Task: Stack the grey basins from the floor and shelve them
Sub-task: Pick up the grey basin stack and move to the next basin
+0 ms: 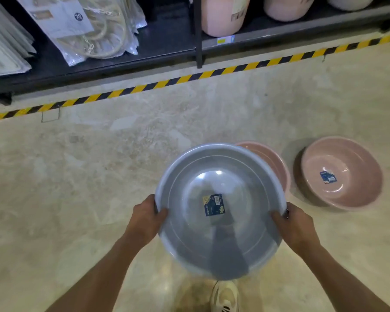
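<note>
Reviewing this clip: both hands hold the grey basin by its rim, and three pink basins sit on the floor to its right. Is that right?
Not quite. The head view shows two pink basins on the floor, not three: one pink basin partly hidden behind the grey basin, and another pink basin further right. The rest holds: the left hand and right hand hold the grey basin by its rim.

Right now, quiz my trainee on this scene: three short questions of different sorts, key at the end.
1. True or false: the grey basin is held by both hands, the left hand and the right hand, at opposite sides of its rim.
2. How many pink basins lie on the floor?
3. Multiple choice: the striped tape runs A) along the shelf front, B) across the basin, C) around a shoe.

Key: 1 true. 2 two: one partly hidden behind the grey basin, one further right. 3 A.
</note>
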Demonstrator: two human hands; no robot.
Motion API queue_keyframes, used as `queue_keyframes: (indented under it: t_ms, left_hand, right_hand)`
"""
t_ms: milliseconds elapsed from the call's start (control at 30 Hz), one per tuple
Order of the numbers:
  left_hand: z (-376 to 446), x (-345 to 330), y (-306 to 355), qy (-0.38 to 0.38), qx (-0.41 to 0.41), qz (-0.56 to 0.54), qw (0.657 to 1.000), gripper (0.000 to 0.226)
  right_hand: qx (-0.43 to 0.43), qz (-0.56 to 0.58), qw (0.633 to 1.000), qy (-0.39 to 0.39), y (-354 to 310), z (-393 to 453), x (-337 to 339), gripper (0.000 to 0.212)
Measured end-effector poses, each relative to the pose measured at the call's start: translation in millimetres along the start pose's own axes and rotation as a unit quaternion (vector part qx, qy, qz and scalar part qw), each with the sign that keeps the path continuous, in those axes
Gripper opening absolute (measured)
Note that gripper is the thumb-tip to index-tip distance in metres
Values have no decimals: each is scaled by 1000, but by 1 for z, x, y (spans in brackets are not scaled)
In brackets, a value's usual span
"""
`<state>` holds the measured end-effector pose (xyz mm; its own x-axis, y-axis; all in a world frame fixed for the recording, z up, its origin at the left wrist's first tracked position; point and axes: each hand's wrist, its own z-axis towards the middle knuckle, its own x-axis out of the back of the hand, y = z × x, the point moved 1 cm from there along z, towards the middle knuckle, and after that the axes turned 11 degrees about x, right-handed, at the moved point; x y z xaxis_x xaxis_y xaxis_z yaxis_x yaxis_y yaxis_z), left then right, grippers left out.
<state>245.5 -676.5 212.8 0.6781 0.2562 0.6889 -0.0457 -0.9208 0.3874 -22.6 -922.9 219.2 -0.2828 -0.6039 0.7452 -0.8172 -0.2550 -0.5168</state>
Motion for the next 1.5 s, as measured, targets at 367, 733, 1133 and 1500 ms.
queue_keyframes:
  t_ms: [367, 733, 1133, 1500]
  left_hand:
    - [33, -64, 144, -48, -32, 39, 998, 26]
    - [146, -147, 177, -64, -5, 65, 996, 22]
    - [183, -212, 145, -52, 65, 95, 992, 29]
    - [198, -224, 147, -103, 183, 53, 976, 49]
  right_hand:
    - [-90, 8, 995, 39, 69, 68, 81, 27]
    - [-173, 52, 983, 11, 132, 181, 17, 21]
    - [-123, 2, 992, -36, 183, 231, -46, 17]
    - [-177, 106, 976, -67, 182, 225, -55, 31]
